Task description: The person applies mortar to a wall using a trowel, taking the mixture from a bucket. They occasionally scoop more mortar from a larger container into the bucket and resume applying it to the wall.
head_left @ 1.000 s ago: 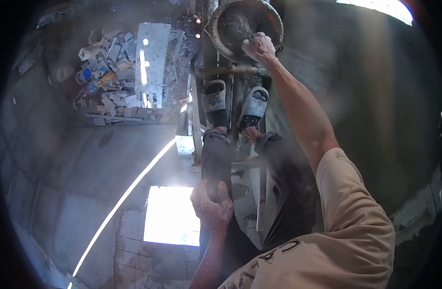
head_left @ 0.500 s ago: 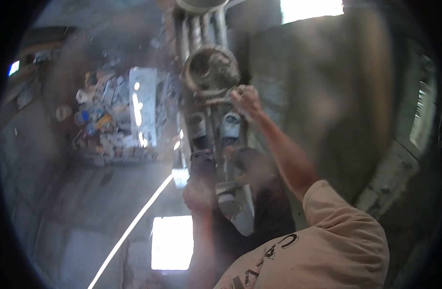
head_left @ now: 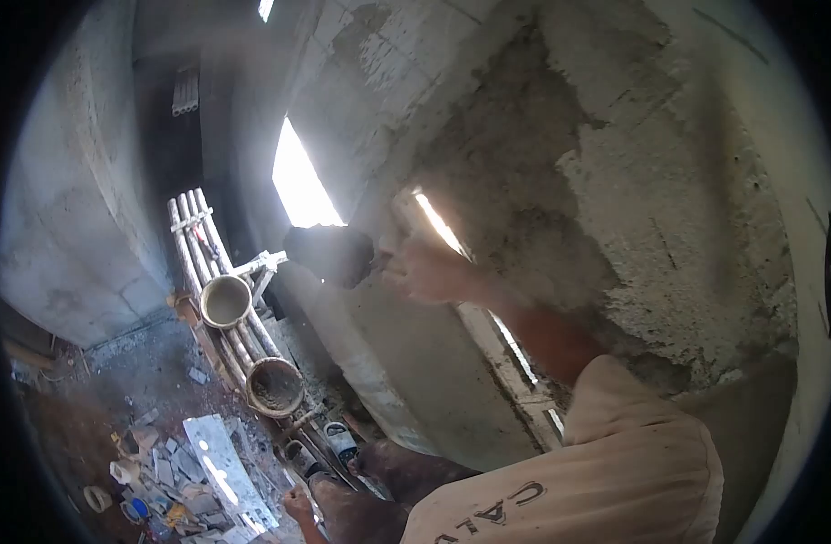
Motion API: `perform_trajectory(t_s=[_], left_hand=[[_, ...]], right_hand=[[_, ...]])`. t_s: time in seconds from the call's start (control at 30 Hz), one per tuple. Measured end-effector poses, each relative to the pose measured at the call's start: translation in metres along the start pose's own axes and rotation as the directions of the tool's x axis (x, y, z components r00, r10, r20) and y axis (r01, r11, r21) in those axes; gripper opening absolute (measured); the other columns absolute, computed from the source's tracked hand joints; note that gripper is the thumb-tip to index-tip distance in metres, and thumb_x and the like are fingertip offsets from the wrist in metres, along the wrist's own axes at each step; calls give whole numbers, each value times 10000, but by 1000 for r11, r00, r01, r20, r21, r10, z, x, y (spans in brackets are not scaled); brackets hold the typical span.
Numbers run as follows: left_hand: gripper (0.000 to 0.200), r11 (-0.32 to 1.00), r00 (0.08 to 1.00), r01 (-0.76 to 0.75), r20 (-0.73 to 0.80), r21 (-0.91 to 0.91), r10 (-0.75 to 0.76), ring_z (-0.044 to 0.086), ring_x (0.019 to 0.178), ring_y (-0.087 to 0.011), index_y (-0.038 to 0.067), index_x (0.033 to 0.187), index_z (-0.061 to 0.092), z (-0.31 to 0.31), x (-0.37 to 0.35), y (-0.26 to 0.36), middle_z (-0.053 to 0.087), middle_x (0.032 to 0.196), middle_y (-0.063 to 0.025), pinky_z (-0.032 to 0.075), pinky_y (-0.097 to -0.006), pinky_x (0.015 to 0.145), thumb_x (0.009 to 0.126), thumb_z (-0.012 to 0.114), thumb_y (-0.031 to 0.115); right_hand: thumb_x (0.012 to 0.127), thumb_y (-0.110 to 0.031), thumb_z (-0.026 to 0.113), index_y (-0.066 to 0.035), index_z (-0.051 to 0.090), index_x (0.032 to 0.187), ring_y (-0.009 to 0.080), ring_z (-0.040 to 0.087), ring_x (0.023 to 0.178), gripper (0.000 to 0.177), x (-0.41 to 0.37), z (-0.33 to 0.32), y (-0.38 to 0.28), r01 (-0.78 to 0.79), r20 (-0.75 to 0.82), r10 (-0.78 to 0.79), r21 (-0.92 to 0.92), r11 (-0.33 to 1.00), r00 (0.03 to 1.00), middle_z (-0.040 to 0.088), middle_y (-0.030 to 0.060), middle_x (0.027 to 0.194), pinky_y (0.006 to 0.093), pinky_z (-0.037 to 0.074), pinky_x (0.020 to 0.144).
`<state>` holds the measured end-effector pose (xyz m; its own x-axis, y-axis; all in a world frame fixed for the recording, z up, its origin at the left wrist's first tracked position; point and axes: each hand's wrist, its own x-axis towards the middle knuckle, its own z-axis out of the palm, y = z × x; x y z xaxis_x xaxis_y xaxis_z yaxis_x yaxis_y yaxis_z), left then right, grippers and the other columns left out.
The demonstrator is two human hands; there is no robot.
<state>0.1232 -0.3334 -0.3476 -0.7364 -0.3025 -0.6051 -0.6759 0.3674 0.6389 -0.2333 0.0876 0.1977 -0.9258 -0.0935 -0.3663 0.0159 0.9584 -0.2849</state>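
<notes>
My right hand (head_left: 429, 270) is raised before the wall, its fingers curled. At its fingertips is a dark, rounded mortar-covered tool (head_left: 332, 254); blur and the hand hide its handle. Down beside my knee, my left hand (head_left: 298, 505) is small in view with its fingers bent in; whether anything is inside them is hidden. A patch of dark, rough mortar (head_left: 515, 118) covers part of the grey wall (head_left: 651, 208). Below and to the left, a round tub (head_left: 275, 410) with mortar in it rests on bamboo poles, and a second tub (head_left: 226, 323) stands behind it.
My sandalled feet (head_left: 340, 439) stand on the narrow bamboo scaffold (head_left: 191, 247). Rubble (head_left: 175, 476) and a pale board (head_left: 225, 462) lie on the floor to the left. Bright light comes through a wall opening (head_left: 302, 181) and a narrow slit (head_left: 441, 222).
My right hand has risen from the mortar tub to the wall, carrying the dark mass with it. My view has swung right and up, and my left hand now appears lower.
</notes>
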Motion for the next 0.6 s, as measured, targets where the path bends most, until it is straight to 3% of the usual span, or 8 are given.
perform_trajectory(t_s=[0.03, 0.17, 0.23, 0.3, 0.4, 0.43, 0.53, 0.6], left_hand=[[188, 998, 999, -26, 20, 49, 25, 655, 682, -248, -10, 930, 725, -11, 11, 1, 723, 839, -115, 535, -402, 639, 896, 614, 137], [174, 944, 999, 34, -9, -327, -39, 630, 620, -208, -13, 951, 690, -14, 69, -44, 682, 784, -101, 509, -331, 557, 894, 616, 133], [173, 829, 979, 204, 89, -520, -185, 618, 592, -197, -5, 970, 676, -32, 68, -34, 664, 762, -90, 493, -298, 530, 896, 614, 139], [147, 852, 973, 218, 43, -477, -225, 602, 573, -198, 13, 963, 661, -46, 54, -30, 647, 744, -75, 485, -309, 516, 906, 631, 145], [133, 914, 983, 179, 30, -365, -181, 583, 565, -193, 41, 938, 642, -49, 27, -60, 623, 731, -55, 471, -319, 498, 933, 627, 173], [139, 906, 970, 243, 59, -348, -237, 585, 569, -191, 45, 937, 640, -48, 8, -69, 625, 733, -54, 469, -319, 497, 938, 624, 183], [160, 860, 917, 397, 97, -322, -387, 590, 579, -186, 56, 934, 635, -59, -41, -87, 630, 738, -53, 464, -317, 495, 951, 615, 213], [174, 820, 880, 472, 119, -322, -460, 593, 587, -183, 63, 933, 632, -50, -60, -85, 633, 742, -51, 461, -316, 494, 959, 609, 234]], right_hand=[[969, -383, 687, -54, 615, 1269, 415, 685, 1047, 451, -20, -33, -18, -58, -78, 42, -216, 975, 996, 690, 226, 1176, 533, 547, 916], [964, -238, 671, -31, 687, 1125, 176, 675, 656, 263, -72, -138, -17, 329, -280, -361, -155, 931, 890, 700, 176, 996, 328, 571, 524], [960, -163, 643, -19, 678, 1072, 131, 622, 533, 186, -97, -176, -35, 308, -409, -180, 272, 912, 894, 701, 147, 905, 276, 495, 393], [955, -133, 627, -6, 664, 1040, 135, 587, 472, 157, -114, -204, -26, 337, -481, -26, 574, 746, 876, 697, 122, 848, 264, 437, 331], [972, -203, 643, 3, 661, 1044, 150, 674, 650, 219, -103, -254, 59, 202, -350, 282, 873, 444, 894, 712, 112, 959, 293, 554, 493], [971, -224, 678, -8, 656, 1141, 143, 664, 696, 276, -115, -248, 57, 235, -558, 343, 719, 654, 756, 699, 79, 919, 290, 565, 583], [1004, -362, 677, -57, 709, 1167, 112, 599, 679, 347, -175, -239, 128, 241, -597, 729, 802, 546, 335, 659, 2, 849, 259, 508, 611], [1002, -335, 683, -31, 715, 1156, 92, 583, 581, 343, -236, -201, 89, -21, -678, 633, 676, 737, 374, 651, 6, 795, 264, 483, 496]])
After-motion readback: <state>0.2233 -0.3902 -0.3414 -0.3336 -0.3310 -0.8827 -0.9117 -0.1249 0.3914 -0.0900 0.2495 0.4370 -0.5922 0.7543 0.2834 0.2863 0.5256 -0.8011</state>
